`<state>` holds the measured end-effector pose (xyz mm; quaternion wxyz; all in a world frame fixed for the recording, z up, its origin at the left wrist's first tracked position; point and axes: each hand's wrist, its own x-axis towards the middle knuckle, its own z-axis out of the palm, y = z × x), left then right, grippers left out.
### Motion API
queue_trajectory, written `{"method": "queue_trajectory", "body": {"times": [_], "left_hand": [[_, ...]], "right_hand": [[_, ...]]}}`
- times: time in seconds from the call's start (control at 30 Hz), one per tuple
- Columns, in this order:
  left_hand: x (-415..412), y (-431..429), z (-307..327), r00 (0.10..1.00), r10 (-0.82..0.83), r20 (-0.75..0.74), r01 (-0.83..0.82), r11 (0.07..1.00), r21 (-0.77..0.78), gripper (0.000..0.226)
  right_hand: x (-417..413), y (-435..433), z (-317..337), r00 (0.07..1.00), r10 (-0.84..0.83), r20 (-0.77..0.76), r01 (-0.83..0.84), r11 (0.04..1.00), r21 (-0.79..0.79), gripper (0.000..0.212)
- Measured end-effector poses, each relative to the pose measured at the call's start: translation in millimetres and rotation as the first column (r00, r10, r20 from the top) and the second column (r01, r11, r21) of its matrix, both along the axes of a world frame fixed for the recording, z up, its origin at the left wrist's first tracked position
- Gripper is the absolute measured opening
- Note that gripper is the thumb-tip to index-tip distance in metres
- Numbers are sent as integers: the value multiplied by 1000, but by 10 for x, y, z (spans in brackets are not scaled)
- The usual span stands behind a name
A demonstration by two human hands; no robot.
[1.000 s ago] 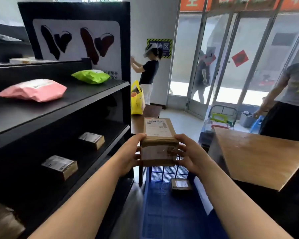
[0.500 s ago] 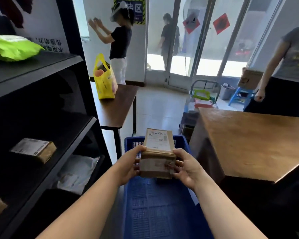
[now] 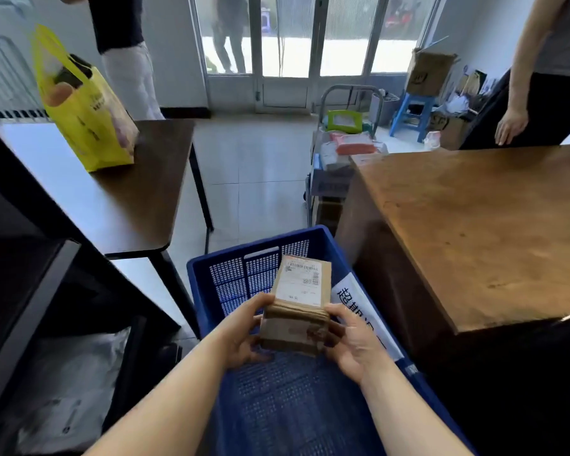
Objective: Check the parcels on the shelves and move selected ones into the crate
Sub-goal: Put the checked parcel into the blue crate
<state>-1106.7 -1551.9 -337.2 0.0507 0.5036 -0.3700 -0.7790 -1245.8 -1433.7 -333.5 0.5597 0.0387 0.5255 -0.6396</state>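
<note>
Parcel (image 3: pixel 297 304) under inspection is a small brown cardboard box, wrapped in bands of brown tape at its near end, with a white printed label carrying barcodes on its upper face; the label text is too small to read. It is held clear above the open blue crate (image 3: pixel 264 264), gripped from both sides: the left hand (image 3: pixel 241 337) has its fingers (image 3: pixel 255 307) curled against the left edge, the right hand (image 3: pixel 352 343) has its fingers (image 3: pixel 338 312) closed against the right edge, thumbs over the taped top edge. Both hands are closed firmly on the box. Directly beneath the fingers lies the crate's perforated floor, and no other parcel is visible on the part that shows; the lattice end wall with its handle slot stands beyond the fingertips. A white sign (image 3: pixel 362 311) with large dark characters runs along the crate's rim just right of the right hand's fingers. Further right of them stands a worn wooden surface (image 3: pixel 481 232). Left of the left hand's fingers is the black shelf unit (image 3: pixel 30 284), with a pale plastic mailer (image 3: pixel 69 390) on its bottom level. Beyond the fingers to the left, a dark surface (image 3: pixel 119 199) carries a yellow bag (image 3: pixel 83 110) whose contents cannot be made out. Far beyond, a trolley (image 3: pixel 346 143) holds assorted soft packages.
</note>
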Motion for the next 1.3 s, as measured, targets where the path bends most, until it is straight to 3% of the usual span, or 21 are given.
{"method": "queue_trajectory", "body": {"times": [0.23,0.37,0.5,0.73,0.87,0.93,1.03,1.2,1.3], "left_hand": [[-546,-374,-926,997,74,26,-75,996,42,30],[-772,-574,-1624,996,79,47,-82,995,63,37],[-924,-747,-2381,995,80,56,-86,991,104,40],[-1179,-1054,-3875,981,-93,171,72,989,126,47],[-1337,-1183,-4622,971,-111,210,83,987,136,47],[-1404,-1248,-4984,969,-101,224,73,989,131,54],[-1505,-1344,-5441,964,-90,250,59,990,129,46],[-1717,-1436,-5987,947,-150,283,112,983,149,31],[-1821,-1501,-6300,928,-185,323,159,982,106,36]], "right_hand": [[-560,-413,-1159,998,-53,34,51,996,72,35],[-769,-609,-1885,994,-79,74,73,993,92,15],[-889,-719,-2660,986,-119,112,106,987,118,21],[-1029,-857,-4011,947,-268,179,240,957,165,19],[-1076,-957,-4750,928,-333,165,297,931,212,20],[-1107,-1010,-5104,923,-355,150,317,921,228,30],[-1159,-1099,-5573,919,-370,134,330,911,248,46],[-1212,-1205,-6283,921,-376,107,334,899,284,54],[-1257,-1241,-6605,935,-348,73,310,898,313,55]]}}
